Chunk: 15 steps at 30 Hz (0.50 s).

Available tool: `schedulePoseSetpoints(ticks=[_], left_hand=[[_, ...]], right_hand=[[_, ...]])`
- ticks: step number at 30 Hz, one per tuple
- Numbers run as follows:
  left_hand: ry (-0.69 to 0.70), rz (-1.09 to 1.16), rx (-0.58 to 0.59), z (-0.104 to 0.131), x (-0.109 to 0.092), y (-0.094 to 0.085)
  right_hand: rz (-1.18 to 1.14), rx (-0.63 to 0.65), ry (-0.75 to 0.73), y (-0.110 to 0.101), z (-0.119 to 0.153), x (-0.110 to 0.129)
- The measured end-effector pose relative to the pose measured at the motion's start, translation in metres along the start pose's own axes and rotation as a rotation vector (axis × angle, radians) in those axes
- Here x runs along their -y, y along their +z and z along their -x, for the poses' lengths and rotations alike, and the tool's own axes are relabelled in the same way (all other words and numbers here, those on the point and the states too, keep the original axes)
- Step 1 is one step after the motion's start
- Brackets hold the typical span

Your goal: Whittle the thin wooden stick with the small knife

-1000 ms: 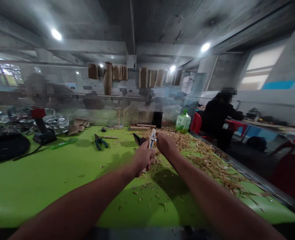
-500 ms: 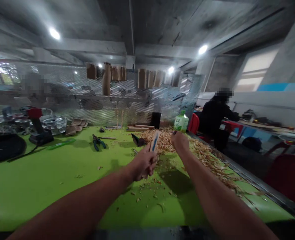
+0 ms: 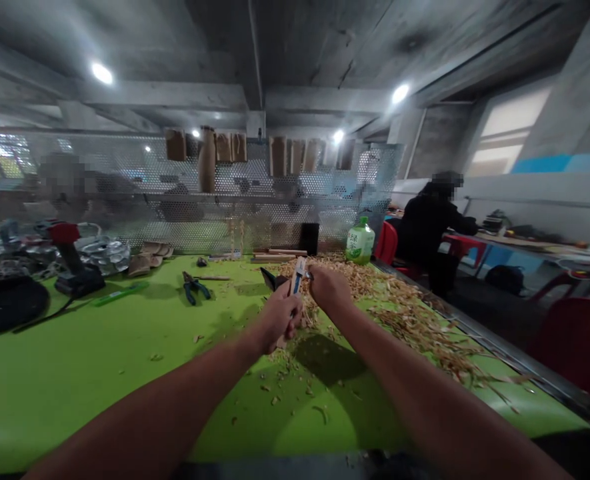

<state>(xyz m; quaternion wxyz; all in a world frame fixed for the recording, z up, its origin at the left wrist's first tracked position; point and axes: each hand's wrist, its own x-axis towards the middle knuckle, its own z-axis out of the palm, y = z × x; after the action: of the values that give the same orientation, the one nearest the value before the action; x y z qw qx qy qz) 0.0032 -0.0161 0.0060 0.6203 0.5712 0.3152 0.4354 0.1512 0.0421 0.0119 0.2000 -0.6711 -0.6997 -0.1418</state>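
Observation:
My left hand [image 3: 281,319] is wrapped round a pale strip of wood [image 3: 299,268] with a blue mark on its face, held tilted upright above the table. Beside its upper end, my right hand [image 3: 331,290] is closed in a fist. A small shiny bit shows at the right hand's fingers, but I cannot make out what it belongs to. Wood shavings [image 3: 359,280] lie heaped behind and to the right of both hands. Just behind the left hand is a dark wedge-shaped object [image 3: 269,278].
Pliers [image 3: 193,288] and a green stick-like tool [image 3: 119,293] lie on the green table [image 3: 99,373]. A red-and-black power tool [image 3: 72,257] stands at left. At the back are a green-labelled bottle [image 3: 359,241] and a perforated metal screen [image 3: 175,227]. A person in black [image 3: 435,217] sits at right.
My right hand has moved left and slightly down, up to the wood strip. My left hand has shifted slightly left, still gripping the wood.

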Motion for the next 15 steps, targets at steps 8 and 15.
schedulePoseSetpoints(ticks=[8,15], left_hand=[[-0.029,0.026,0.024,0.005,-0.001,0.008],[-0.099,0.033,0.025,0.009,0.001,0.007]], right_hand=[[0.055,-0.059,0.000,0.001,-0.008,-0.012],[0.060,-0.057,0.000,0.012,-0.020,-0.025]])
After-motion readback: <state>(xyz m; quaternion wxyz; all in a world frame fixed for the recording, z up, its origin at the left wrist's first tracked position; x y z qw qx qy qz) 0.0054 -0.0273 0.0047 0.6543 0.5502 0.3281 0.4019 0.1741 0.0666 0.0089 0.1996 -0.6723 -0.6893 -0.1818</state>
